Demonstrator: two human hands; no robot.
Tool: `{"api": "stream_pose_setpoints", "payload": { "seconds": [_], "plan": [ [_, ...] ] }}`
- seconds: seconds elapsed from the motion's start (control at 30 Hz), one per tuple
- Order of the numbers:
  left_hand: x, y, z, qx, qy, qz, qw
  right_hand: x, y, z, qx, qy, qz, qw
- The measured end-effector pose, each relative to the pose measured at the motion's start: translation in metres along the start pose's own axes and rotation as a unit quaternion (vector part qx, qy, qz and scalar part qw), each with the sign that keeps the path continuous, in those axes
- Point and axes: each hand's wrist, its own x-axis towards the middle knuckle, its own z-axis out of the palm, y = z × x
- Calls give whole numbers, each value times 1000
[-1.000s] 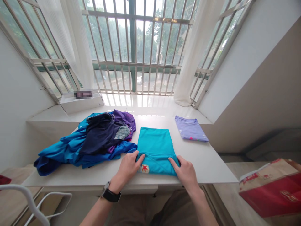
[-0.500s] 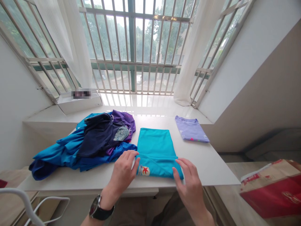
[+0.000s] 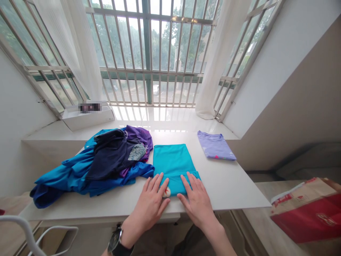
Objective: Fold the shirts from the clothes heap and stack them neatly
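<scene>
A turquoise garment (image 3: 173,158) lies folded on the white table, its near part turned up in a band that bears a round badge with a red star. My left hand (image 3: 152,197) rests flat on the left of that band, fingers spread, partly covering the badge. On the band's right part lies my right hand (image 3: 195,199), also flat with fingers apart. Neither hand grips the cloth. Left of the garment is a loose heap of clothes (image 3: 106,156) in blue, navy and purple. A folded lavender T-shirt (image 3: 216,145) sits at the back right.
The white table (image 3: 234,192) stands against a windowsill with a white box (image 3: 89,119) at its left. Red and brown paper bags (image 3: 306,213) stand low at the right. A white curved tube (image 3: 18,225) rises at the lower left. Metal bars cover the window.
Both hands have moved inward from the garment's side edges and now lie flat on its near band. The band looks flatter, and the left hand now covers part of the badge.
</scene>
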Motion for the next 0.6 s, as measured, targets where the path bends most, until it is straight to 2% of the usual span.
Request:
{"api": "stream_pose_setpoints", "payload": {
  "seconds": [0.1,0.23,0.3,0.4,0.5,0.6],
  "plan": [
    [8,19,4,27,0,-50,998,5,5,-10,45,30,-2,999],
    [24,56,9,50,-31,-77,995,-12,7,-21,97,91,52,990],
    [31,76,7,39,-42,-60,997,-26,6,-23,96,91,83,988],
    [41,92,-7,-23,-60,10,998,-45,5,-24,85,87,136,983],
    [53,78,-20,-76,-78,58,992,-55,8,-26,73,85,156,981],
    [59,44,-17,-44,-38,40,998,-55,12,-28,51,70,151,985]
  ]
}}
